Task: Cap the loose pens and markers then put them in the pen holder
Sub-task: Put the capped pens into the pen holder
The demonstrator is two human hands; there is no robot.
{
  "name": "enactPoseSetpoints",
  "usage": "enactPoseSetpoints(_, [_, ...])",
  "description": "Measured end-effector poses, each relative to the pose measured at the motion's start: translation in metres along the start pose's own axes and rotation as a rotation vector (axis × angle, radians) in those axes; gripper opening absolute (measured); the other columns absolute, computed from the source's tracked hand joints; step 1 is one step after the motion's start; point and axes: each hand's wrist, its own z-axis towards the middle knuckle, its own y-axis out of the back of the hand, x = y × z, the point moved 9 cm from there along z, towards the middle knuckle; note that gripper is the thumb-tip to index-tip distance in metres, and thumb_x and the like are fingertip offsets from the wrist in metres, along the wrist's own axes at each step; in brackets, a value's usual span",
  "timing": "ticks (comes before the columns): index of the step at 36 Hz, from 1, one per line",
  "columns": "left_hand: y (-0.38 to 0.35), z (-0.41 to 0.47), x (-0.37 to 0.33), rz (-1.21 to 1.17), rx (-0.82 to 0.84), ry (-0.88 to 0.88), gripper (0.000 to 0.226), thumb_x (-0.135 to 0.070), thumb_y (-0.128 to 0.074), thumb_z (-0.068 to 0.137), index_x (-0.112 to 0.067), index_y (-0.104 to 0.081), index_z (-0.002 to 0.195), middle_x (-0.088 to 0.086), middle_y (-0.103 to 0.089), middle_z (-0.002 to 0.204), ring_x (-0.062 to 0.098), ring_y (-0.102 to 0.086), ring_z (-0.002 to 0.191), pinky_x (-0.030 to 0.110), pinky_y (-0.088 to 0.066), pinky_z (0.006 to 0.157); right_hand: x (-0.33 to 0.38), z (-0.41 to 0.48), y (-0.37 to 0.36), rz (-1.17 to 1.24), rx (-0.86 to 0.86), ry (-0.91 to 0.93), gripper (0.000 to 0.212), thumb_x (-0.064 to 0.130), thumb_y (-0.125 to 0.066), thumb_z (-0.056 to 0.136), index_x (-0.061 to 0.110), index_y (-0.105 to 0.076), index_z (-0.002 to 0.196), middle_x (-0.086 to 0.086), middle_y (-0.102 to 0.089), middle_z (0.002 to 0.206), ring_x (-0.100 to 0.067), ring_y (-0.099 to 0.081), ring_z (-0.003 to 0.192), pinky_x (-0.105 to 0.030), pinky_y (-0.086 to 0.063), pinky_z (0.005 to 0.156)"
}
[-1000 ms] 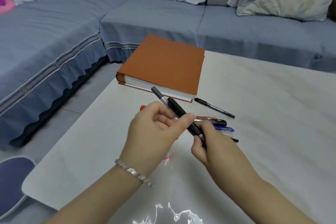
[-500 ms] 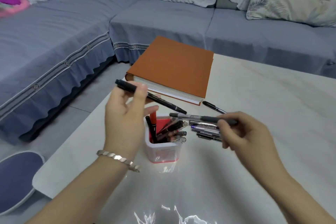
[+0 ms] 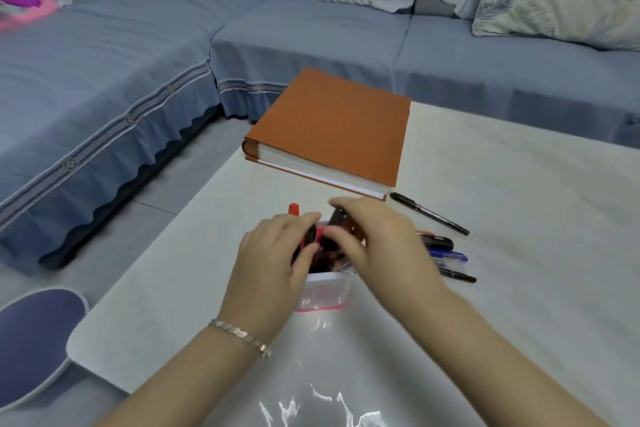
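Above the clear pen holder (image 3: 325, 291), the right hand (image 3: 381, 246) pinches a black marker (image 3: 337, 218); the left hand (image 3: 273, 256) curls its fingers round a dark pen (image 3: 311, 234). Both barrels are likely light, stiff and slick, best held mid-barrel.

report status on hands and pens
Left hand pinching black pen, right hand gripping dark marker, both over pen holder. Loose pens lie on table beside it. Nothing in the way.

The left hand (image 3: 273, 260) and right hand (image 3: 384, 246) crowd the pen holder (image 3: 325, 291) mouth, with the book (image 3: 332, 128) close behind, loose pens (image 3: 446, 253) just right and bare desk (image 3: 173, 288) left.
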Motion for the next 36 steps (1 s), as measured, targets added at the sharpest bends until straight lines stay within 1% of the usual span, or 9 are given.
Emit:
enactPoseSetpoints(3, [0.001,-0.006,0.01,0.075,-0.078,0.067,0.03,-0.033,-0.046,0.08,-0.034,-0.051,0.11,-0.006,-0.04,0.115,0.01,-0.03,0.089,0.031,-0.04,0.078,-0.002,-0.008,-0.015,-0.139,-0.08,0.028,0.03,0.029,-0.046,0.083,0.016,-0.064,0.104,-0.008,-0.056,0.083,-0.029,-0.053,0.077,-0.038,-0.051,0.063])
enactPoseSetpoints(6, [0.002,-0.008,0.013,-0.007,-0.081,0.11,0.039,-0.033,-0.049,0.082,-0.039,-0.048,0.12,-0.008,-0.027,0.128,0.004,-0.023,0.1,0.03,-0.034,0.087,-0.006,-0.014,-0.014,-0.215,-0.145,0.027,0.032,0.029,-0.044,0.084,0.019,-0.066,0.104,-0.009,-0.056,0.093,-0.028,-0.05,0.08,-0.037,-0.05,0.067])
enactPoseSetpoints(10, [-0.021,-0.014,0.025,-0.315,0.173,0.306,0.078,-0.041,-0.061,0.079,-0.059,0.0,0.125,-0.024,-0.009,0.136,-0.005,-0.013,0.126,0.021,-0.018,0.103,-0.025,-0.024,0.008,-0.05,-0.177,0.008,0.033,0.029,-0.041,0.086,0.018,-0.064,0.108,-0.008,-0.057,0.107,-0.02,-0.046,0.096,-0.034,-0.044,0.08])
enactPoseSetpoints(14, [-0.043,-0.019,0.039,-0.483,0.321,0.411,0.093,-0.054,-0.073,0.061,-0.04,-0.022,0.136,-0.018,-0.035,0.138,0.001,-0.033,0.128,0.035,-0.034,0.108,-0.087,-0.035,0.028,-0.094,-0.146,-0.153,0.023,0.012,-0.054,0.085,0.009,-0.066,0.105,-0.009,-0.063,0.101,-0.022,-0.052,0.097,-0.019,-0.032,0.083])
enactPoseSetpoints(17, [-0.043,-0.017,0.039,-0.499,0.299,0.42,0.083,-0.048,-0.073,0.051,-0.036,-0.039,0.126,-0.015,-0.051,0.12,0.003,-0.048,0.114,0.034,-0.046,0.096,-0.138,-0.046,0.021,-0.208,0.002,-0.284,0.027,0.001,-0.06,0.08,0.009,-0.066,0.105,-0.009,-0.064,0.106,-0.031,-0.055,0.102,-0.027,-0.037,0.084])
enactPoseSetpoints(23, [-0.049,-0.014,0.029,-0.594,0.287,0.41,0.075,-0.031,-0.078,0.056,-0.043,-0.041,0.12,-0.026,-0.056,0.111,-0.013,-0.053,0.101,0.01,-0.048,0.077,-0.171,-0.06,-0.013,-0.459,0.27,-0.264,0.031,0.019,-0.058,0.083,0.01,-0.058,0.113,-0.008,-0.059,0.118,-0.031,-0.051,0.108,-0.036,-0.043,0.087])
enactPoseSetpoints(30, [-0.051,-0.011,0.023,-0.568,0.316,0.412,0.074,-0.036,-0.077,0.055,-0.048,-0.037,0.117,-0.025,-0.053,0.117,-0.001,-0.055,0.107,0.025,-0.048,0.089,-0.168,-0.067,-0.034,-0.654,0.416,-0.179,0.022,0.012,-0.041,0.088,0.008,-0.048,0.108,-0.011,-0.055,0.109,-0.031,-0.051,0.102,-0.036,-0.04,0.081])
enactPoseSetpoints(33, [-0.047,-0.013,0.021,-0.492,0.324,0.436,0.095,-0.033,-0.079,0.061,-0.038,-0.021,0.135,-0.019,-0.032,0.138,0.004,-0.037,0.125,0.031,-0.033,0.104,-0.166,-0.078,-0.03,-0.524,0.438,-0.262,0.02,0.019,-0.033,0.094,0.015,-0.042,0.112,-0.005,-0.054,0.112,-0.026,-0.052,0.099,-0.035,-0.04,0.078])
enactPoseSetpoints(36, [-0.023,-0.003,0.002,-0.296,0.187,0.251,0.093,-0.041,-0.073,0.066,-0.043,-0.01,0.134,-0.021,-0.014,0.138,0.006,-0.019,0.135,0.023,-0.02,0.111,-0.15,-0.076,-0.004,-0.154,0.246,-0.367,0.022,0.031,-0.036,0.095,0.017,-0.052,0.099,0.002,-0.056,0.08,-0.015,-0.051,0.07,-0.029,-0.038,0.063])
